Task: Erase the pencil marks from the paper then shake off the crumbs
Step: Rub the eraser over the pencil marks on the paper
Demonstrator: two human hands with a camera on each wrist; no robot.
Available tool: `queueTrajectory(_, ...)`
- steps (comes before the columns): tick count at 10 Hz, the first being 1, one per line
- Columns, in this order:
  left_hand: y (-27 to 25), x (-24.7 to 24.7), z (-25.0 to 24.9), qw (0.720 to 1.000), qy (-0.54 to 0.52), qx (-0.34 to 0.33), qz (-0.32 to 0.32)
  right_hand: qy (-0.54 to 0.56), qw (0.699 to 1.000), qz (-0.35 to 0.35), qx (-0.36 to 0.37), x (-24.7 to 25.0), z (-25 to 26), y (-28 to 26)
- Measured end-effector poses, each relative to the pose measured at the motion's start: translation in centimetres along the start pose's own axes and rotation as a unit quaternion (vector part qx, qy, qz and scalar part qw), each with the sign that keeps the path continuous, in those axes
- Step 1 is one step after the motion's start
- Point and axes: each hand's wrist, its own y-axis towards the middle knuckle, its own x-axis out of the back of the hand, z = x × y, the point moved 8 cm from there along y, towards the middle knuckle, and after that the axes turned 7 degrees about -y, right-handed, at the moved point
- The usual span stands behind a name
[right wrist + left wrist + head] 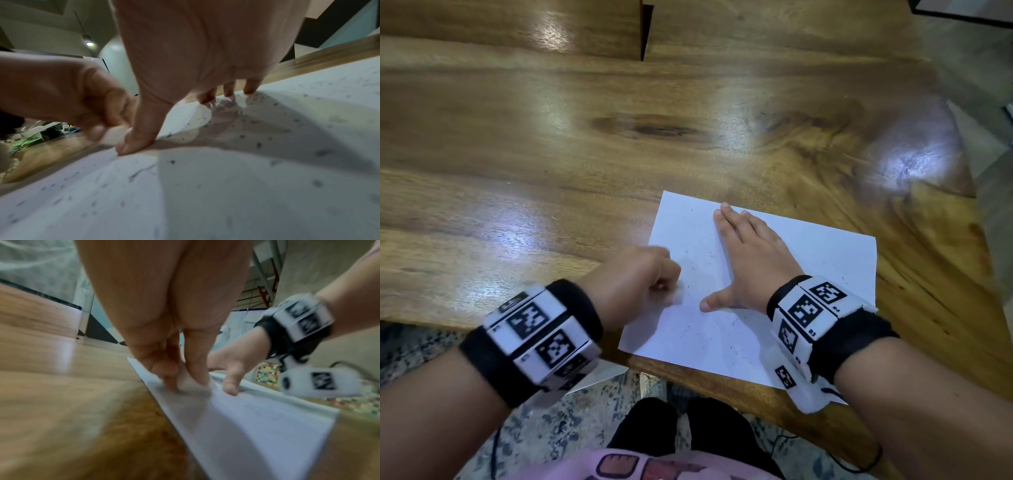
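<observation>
While R hand (748,253) lies flat, fingers straight, on paper (808,260) | L hand (640,277) pinches eraser (677,295) on sheet | crumbs (259,144) scattered | wood table (551,154)

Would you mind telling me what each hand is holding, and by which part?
The left hand pinches a white eraser by its upper end. The right hand holds nothing; it presses flat on the paper.
</observation>
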Motion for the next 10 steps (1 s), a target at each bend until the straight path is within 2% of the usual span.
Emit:
queueTrajectory(1, -1.2, -0.9, 0.6, 0.998, -0.004, 0.009, 0.066, -0.001, 1.000, 0.000, 0.000, 0.0, 0.0, 0.0)
queueTrajectory(2, -0.1, 0.8, 0.4, 0.999, -0.008, 0.009, -0.030, -0.002, 1.000, 0.000, -0.003, 0.0, 0.0, 0.0)
queueTrajectory(3, -0.6, 0.5, 0.4, 1.000, -0.003, -0.007, -0.019, -0.008, 1.000, 0.000, -0.002, 0.0, 0.0, 0.0)
queueTrajectory(4, -2.2, -0.7, 1.4, 0.997, -0.012, 0.027, 0.066, -0.005, 1.000, 0.001, -0.003, 0.0, 0.0, 0.0)
queueTrajectory(6, 1.3, 1.0, -0.8, 0.999, -0.002, 0.008, -0.047, -0.004, 1.000, 0.003, -0.005, 0.1, 0.1, -0.1)
queueTrajectory(7, -0.1, -0.3, -0.6, 1.000, -0.020, -0.002, -0.017, -0.003, 1.000, 0.005, -0.005, 0.1, 0.1, -0.1)
queueTrajectory(8, -1.3, -1.8, -0.3, 0.998, -0.029, 0.006, 0.064, -0.005, 1.000, 0.006, -0.003, 0.0, 0.1, 0.0)
queueTrajectory(10, 1.9, 0.0, -0.7, 0.999, -0.010, 0.012, -0.033, -0.015, 0.998, 0.048, 0.023, 0.3, 0.0, -0.2)
